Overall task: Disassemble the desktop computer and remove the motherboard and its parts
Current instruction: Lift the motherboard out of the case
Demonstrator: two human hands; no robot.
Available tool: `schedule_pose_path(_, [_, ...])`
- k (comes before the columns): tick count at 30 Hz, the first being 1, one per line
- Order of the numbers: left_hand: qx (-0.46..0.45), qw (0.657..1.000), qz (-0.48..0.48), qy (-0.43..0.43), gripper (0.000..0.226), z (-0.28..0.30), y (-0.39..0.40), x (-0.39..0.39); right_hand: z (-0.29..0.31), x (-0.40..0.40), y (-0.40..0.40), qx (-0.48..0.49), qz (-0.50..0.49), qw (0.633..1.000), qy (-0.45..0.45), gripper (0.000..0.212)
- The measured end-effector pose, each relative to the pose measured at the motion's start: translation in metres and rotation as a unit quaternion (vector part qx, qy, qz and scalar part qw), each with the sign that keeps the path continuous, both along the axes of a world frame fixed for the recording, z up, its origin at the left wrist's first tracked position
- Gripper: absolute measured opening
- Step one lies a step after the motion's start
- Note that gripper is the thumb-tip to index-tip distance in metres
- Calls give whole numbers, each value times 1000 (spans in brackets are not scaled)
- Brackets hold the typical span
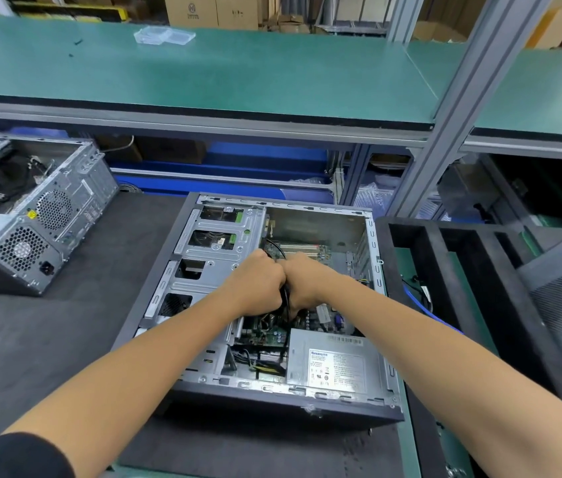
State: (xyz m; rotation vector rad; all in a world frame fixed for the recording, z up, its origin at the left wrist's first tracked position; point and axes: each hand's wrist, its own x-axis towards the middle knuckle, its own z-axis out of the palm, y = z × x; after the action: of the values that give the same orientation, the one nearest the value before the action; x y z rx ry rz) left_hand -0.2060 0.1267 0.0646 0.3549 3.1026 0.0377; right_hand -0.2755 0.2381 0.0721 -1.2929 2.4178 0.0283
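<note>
An open desktop case (155, 298) lies on its side on the dark mat. Inside are a metal drive cage (217, 243), a green motherboard (307, 251) and a grey power supply (335, 360). My left hand (259, 284) and my right hand (303, 281) meet knuckle to knuckle over the middle of the case. Both are curled around a black cable (284, 305) that runs down between them toward the board. The cable's plug and the board under my hands are hidden.
A second open computer case (48, 215) lies at the left. A black foam tray with slots (445, 270) and a blue cable (421, 305) sit to the right. A green shelf (203, 74) with a clear plastic box (164, 35) spans above. An aluminium post (445, 132) rises at right.
</note>
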Motion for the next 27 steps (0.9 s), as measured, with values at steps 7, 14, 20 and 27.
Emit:
schedule_pose_path(7, [12,1000,19,1,18,-1,-2,0,2,-6,-2,-19,8,1000,-11,58])
schedule_pose_path(14, [27,1000,10,13,17,-1,-3,2,-2,-3,-6,-31,-18,999,-18,54])
schedule_pose_path(20, [34,999,3,-1,20,1,-2,1,3,-5,7,-29,-29,996,-73,67])
schedule_pose_path(27, [148,989,-8,9,9,17,3,-7,33,-35,25,89,-59,994,-7,33])
